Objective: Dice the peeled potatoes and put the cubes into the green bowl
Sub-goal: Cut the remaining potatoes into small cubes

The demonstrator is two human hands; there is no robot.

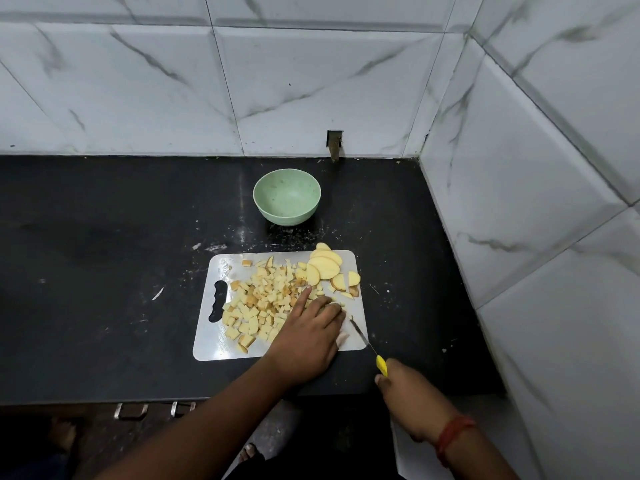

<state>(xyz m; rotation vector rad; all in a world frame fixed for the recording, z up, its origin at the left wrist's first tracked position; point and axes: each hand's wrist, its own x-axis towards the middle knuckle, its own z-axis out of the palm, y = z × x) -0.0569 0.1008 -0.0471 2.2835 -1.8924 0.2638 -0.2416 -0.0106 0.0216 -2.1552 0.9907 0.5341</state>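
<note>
**A:** Where do your hands sit right now?

**B:** Your left hand [308, 337] lies on the white cutting board [214, 344], palm down, index finger stretched out into the pile of potato cubes [258, 299] while the other fingers curl over some potato pieces near the board's right side. You cannot tell exactly what is under them.

**A:** And your right?

**B:** Your right hand [407, 393] is wrapped round the yellow handle of the knife [367, 342], off the board's near right corner. The thin blade slants up and left over that corner, its tip just beside your left fingertips. A red thread bracelet [452, 436] circles that wrist.

**A:** Where is the potato?

**B:** The cubes are spread over the middle and left of the board. Uncut potato slices [325, 266] are stacked at the far right corner, some overhanging the edge.

**A:** And the bowl?

**B:** The green bowl [286, 197] stands upright on the black countertop [104, 254] beyond the board, apart from it, with no cubes in it. Behind it runs the marble-tiled wall [173, 81].
</note>
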